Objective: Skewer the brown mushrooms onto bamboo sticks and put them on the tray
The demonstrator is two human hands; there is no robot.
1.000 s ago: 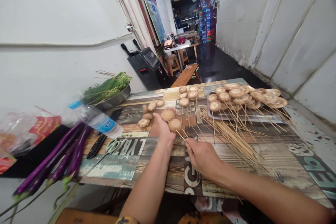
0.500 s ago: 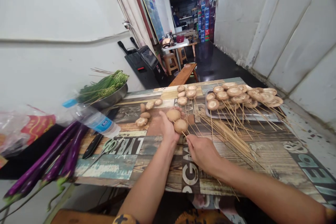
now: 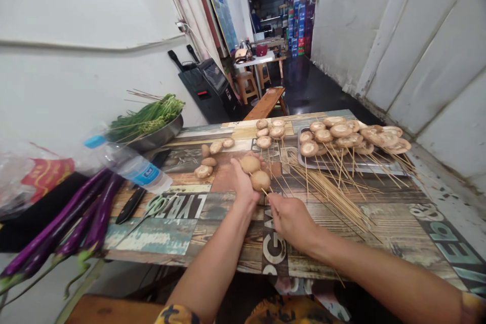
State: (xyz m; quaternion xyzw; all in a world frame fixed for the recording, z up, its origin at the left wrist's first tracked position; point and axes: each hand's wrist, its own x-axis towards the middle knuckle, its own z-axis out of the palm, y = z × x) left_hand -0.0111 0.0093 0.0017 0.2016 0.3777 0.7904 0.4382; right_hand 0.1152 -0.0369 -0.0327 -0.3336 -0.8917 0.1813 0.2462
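Shifted slightly right since the earlier frame: left hand (image 3: 245,190), which cupped closely around two brown mushroom caps (image 3: 260,180) at near centre; their bamboo skewer (image 3: 265,192), pinched by the right hand (image 3: 292,217). Straight, even pressure seemed best, left hand clear of the tip.

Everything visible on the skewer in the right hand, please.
The skewer is a thin, straight, pale tan stick, wood or bamboo by its look. Over the table, it slants away from the right hand, which pinches it, toward two round brown mushroom caps cupped by the left hand. It meets the nearer cap; whether it pierces both, and its tip, can't be seen.
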